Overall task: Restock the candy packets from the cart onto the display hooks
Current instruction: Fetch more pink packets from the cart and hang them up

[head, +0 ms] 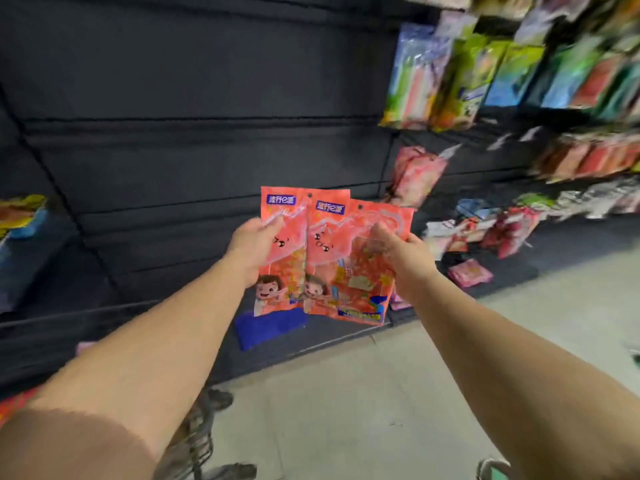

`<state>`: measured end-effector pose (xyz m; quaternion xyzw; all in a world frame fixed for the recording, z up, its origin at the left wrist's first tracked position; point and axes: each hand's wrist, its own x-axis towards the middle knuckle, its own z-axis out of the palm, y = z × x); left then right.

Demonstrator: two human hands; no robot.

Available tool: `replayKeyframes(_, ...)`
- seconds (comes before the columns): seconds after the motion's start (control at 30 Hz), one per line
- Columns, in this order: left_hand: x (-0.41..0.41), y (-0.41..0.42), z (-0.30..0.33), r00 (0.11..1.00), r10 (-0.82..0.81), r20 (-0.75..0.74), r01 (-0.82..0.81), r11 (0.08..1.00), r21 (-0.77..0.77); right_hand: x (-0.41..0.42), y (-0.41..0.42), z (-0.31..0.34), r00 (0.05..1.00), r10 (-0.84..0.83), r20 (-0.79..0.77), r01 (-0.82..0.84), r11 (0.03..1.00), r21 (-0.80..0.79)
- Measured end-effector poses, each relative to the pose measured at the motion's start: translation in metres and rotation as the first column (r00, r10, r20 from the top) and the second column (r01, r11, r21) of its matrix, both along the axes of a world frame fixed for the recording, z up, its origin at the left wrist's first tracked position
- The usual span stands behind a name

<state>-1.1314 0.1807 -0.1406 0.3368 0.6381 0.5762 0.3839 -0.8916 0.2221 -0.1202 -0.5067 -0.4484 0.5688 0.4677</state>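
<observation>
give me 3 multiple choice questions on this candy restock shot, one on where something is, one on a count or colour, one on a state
1. Where do the stocked, hanging packets sit relative to the bare dark panel?
A. to its right
B. below it on the floor
C. to its left only

2. How many red-orange candy packets are held up?
A. one
B. two
C. four

3. What is the state of the held packets?
A. already hung on hooks
B. lying in the cart
C. gripped in the hands, in front of the panel

Answers:
1 A: the hanging packets fill the right side, while the dark back panel beside them is bare.
2 B: the left packet and the right packet overlap side by side.
3 C: the left hand grips one packet and the right hand grips the other, with neither on a hook.
</observation>
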Motion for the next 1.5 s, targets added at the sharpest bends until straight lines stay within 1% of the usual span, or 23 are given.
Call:
replayKeyframes(0.13, 0.097, 0.047, 0.014, 0.99, -0.139, -0.002, 0.139, 0.99, 0.02, 0.095, 0.012, 0.005, 0.983, -0.184, -0.02, 0.185, 0.983, 0.023)
replayKeyframes(0.23, 0.149, 0.08, 0.016, 0.972, -0.233, -0.014, 0.233, 0.972, 0.0, 0.15, 0.019, 0.003, 0.963, -0.263, -0.05, 0.265, 0.964, 0.023)
replayKeyframes(0.33, 0.193, 0.112, 0.012, 0.961, -0.275, 0.007, 0.276, 0.961, -0.026, 0.192, 0.035, -0.004, 0.946, -0.32, -0.056, 0.321, 0.947, 0.01)
replayKeyframes(0.53, 0.242, 0.19, -0.01, 0.959, -0.279, 0.051, 0.282, 0.958, -0.056, 0.239, 0.11, -0.029, 0.935, -0.352, -0.032, 0.351, 0.936, -0.035)
replayKeyframes(0.7, 0.256, 0.282, -0.024, 0.959, -0.26, 0.112, 0.269, 0.96, -0.072, 0.256, 0.211, -0.042, 0.941, -0.337, -0.027, 0.335, 0.941, -0.057)
replayKeyframes(0.8, 0.261, 0.331, -0.026, 0.961, -0.24, 0.135, 0.253, 0.964, -0.088, 0.263, 0.271, -0.045, 0.953, -0.302, 0.035, 0.304, 0.95, -0.066)
replayKeyframes(0.93, 0.259, 0.379, -0.03, 0.969, -0.193, 0.151, 0.214, 0.968, -0.131, 0.261, 0.34, -0.053, 0.968, -0.236, 0.081, 0.242, 0.968, -0.073)
replayKeyframes(1.0, 0.254, 0.395, -0.033, 0.977, -0.152, 0.152, 0.175, 0.973, -0.152, 0.257, 0.367, -0.059, 0.979, -0.191, 0.067, 0.196, 0.977, -0.088)
replayKeyframes(1.13, 0.242, 0.425, -0.043, 0.984, -0.026, 0.176, 0.061, 0.978, -0.199, 0.244, 0.424, -0.069, 0.991, -0.117, 0.068, 0.125, 0.984, -0.127)
replayKeyframes(1.23, 0.238, 0.442, -0.053, 0.98, 0.109, 0.167, -0.073, 0.975, -0.211, 0.234, 0.462, -0.077, 0.997, -0.017, 0.073, 0.028, 0.988, -0.152)
replayKeyframes(1.37, 0.235, 0.453, -0.06, 0.952, 0.29, 0.098, -0.256, 0.931, -0.262, 0.235, 0.512, -0.087, 0.987, 0.15, 0.063, -0.133, 0.967, -0.215)
replayKeyframes(1.5, 0.24, 0.45, -0.061, 0.904, 0.424, 0.052, -0.391, 0.871, -0.299, 0.236, 0.552, -0.084, 0.96, 0.279, 0.015, -0.269, 0.938, -0.217)
